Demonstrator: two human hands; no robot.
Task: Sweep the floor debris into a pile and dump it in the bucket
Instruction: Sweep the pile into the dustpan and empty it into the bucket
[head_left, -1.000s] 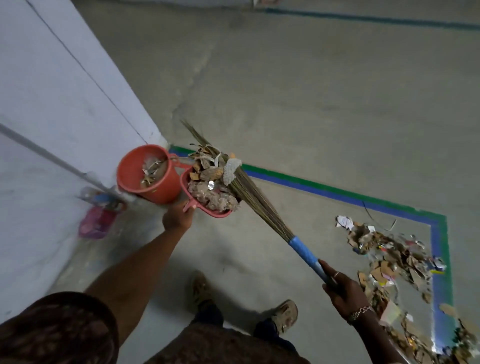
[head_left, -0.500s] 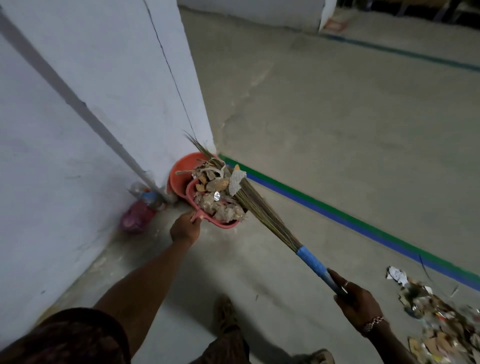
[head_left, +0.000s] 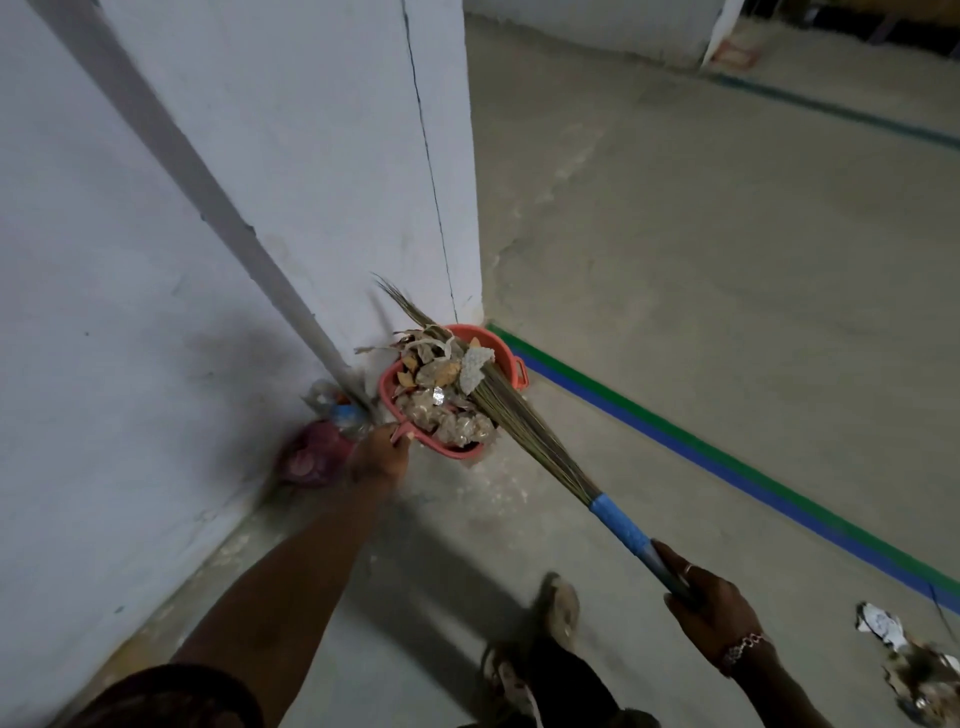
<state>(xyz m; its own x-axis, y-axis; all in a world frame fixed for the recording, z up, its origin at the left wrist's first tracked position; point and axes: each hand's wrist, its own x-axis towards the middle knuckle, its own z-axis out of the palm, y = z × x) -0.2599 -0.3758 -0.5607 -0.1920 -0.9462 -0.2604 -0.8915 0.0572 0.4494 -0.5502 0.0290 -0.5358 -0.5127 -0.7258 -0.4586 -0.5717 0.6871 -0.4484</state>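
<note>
Fingers of the right hand (head_left: 711, 608) are curled tight round the dark end of the broom (head_left: 535, 436), just below the blue wrap on its handle. A bracelet (head_left: 743, 647) sits at that wrist and a ring (head_left: 687, 568) on one finger. Two shoes (head_left: 561, 608) stand on the grey floor (head_left: 727, 260) between the arms, both blurred. At the lower right edge lies a pile (head_left: 919, 675) of torn paper and card scraps, well apart from the feet.

Further out, the left hand (head_left: 379, 460) grips the handle of a red dustpan (head_left: 387, 384), fingers wrapped round it, and holds the pan off the floor. The pan is heaped with rubbish (head_left: 441, 410): crumpled paper, brown card, a bit of foil. The broom's long bristles lie across the right side of that heap, and their tips reach past it toward the wall (head_left: 156, 312).

Right behind the dustpan, partly hidden by it, an orange bucket (head_left: 511, 361) stands on the floor at the foot of the wall's corner. Whether the pan touches its rim I cannot tell. To the left of the left hand a pink bag (head_left: 311, 460) and some clear plastic lie blurred against the wall, beside the bottom of a grey pipe (head_left: 208, 208) that runs up the wall at a slant.

Green and blue stripes (head_left: 727, 457) run side by side across the floor from the bucket toward the right edge.
</note>
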